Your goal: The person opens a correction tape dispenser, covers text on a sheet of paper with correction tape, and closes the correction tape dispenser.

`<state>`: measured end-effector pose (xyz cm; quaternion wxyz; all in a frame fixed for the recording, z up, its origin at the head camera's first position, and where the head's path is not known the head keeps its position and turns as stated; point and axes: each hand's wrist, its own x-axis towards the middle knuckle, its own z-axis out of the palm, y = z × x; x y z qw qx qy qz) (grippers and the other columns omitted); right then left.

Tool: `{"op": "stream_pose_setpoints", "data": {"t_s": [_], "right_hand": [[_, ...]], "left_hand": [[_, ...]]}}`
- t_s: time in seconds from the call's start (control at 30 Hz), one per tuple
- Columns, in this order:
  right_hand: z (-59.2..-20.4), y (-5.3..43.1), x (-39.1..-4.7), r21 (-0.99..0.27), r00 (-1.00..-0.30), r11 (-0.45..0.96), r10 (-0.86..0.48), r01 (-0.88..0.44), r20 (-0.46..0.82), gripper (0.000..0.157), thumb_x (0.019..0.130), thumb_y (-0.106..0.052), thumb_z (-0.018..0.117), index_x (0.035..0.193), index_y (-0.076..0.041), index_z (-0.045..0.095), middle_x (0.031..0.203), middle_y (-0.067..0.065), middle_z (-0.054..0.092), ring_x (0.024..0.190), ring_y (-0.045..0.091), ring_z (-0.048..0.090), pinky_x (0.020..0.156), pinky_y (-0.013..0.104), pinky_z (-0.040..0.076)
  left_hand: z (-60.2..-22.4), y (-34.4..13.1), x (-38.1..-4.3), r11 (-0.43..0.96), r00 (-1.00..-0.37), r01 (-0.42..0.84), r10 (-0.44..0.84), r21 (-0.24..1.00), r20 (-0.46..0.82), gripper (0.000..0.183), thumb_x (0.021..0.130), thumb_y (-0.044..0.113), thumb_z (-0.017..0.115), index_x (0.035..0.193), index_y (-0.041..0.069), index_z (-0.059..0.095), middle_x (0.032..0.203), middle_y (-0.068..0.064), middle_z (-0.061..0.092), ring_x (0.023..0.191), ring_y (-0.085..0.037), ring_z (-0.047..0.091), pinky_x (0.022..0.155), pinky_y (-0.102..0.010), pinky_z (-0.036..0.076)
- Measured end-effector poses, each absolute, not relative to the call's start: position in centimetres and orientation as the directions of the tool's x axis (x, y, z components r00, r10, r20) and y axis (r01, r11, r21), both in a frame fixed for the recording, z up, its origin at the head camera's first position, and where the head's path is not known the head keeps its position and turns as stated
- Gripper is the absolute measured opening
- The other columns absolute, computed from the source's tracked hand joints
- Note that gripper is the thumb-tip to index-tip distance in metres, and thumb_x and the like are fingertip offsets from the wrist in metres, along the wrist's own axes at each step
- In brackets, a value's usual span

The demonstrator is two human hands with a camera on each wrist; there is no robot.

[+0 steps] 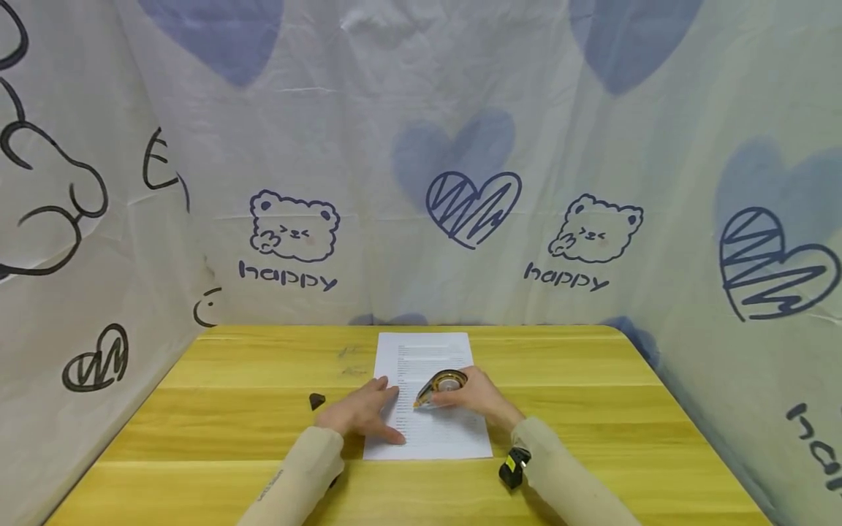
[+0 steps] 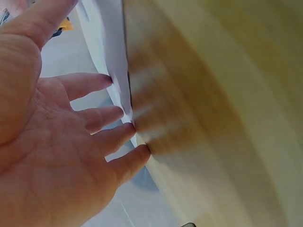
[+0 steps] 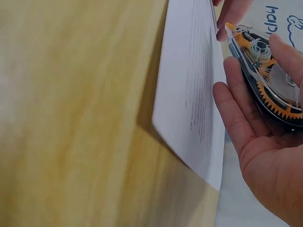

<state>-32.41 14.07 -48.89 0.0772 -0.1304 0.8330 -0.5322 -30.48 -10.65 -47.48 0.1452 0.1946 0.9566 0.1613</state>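
Observation:
A printed sheet of paper lies on the wooden table, its lines of text facing up. My right hand grips a correction tape dispenser over the middle of the sheet, its orange tip pointing left and down at the text. In the right wrist view the clear case of the correction tape shows orange gears, with thumb and fingers around it. My left hand rests on the sheet's left edge with fingers spread; in the left wrist view its fingertips press down at the paper's edge.
A small dark piece lies on the table left of the left hand. A black device is strapped at the right wrist. Behind and beside the table hangs a white cloth printed with hearts and bears.

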Motion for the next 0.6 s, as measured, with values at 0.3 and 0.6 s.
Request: {"op": "stream_pose_setpoints", "data": {"t_s": [0.3, 0.6], "right_hand": [[-48.5, 14.1, -32.4, -0.893, -0.959, 0.434, -0.282, -0.119, -0.009, 0.035, 0.074, -0.027, 0.087, 0.099, -0.007, 0.074, 0.091, 0.003, 0.075, 0.083, 0.014, 0.068, 0.082, 0.029, 0.055], [-48.8, 13.6, -32.5, -0.879, -0.953, 0.449, -0.301, -0.161, 0.021, 0.033, 0.075, -0.026, 0.086, 0.099, -0.008, 0.074, 0.091, 0.003, 0.075, 0.081, 0.014, 0.067, 0.081, 0.029, 0.054]], "left_hand": [[-47.1, -9.9, -30.6, 0.867, -0.873, 0.33, 0.431, 0.375, -0.228, 0.095, 0.075, 0.045, 0.083, 0.148, 0.001, 0.041, 0.16, -0.021, 0.025, 0.149, -0.035, 0.024, 0.122, -0.048, 0.024], [-46.5, -9.6, -30.4, 0.887, -0.876, 0.293, 0.399, 0.358, -0.272, 0.092, 0.074, 0.044, 0.084, 0.145, 0.002, 0.044, 0.159, -0.02, 0.027, 0.148, -0.033, 0.025, 0.122, -0.048, 0.024]]}}
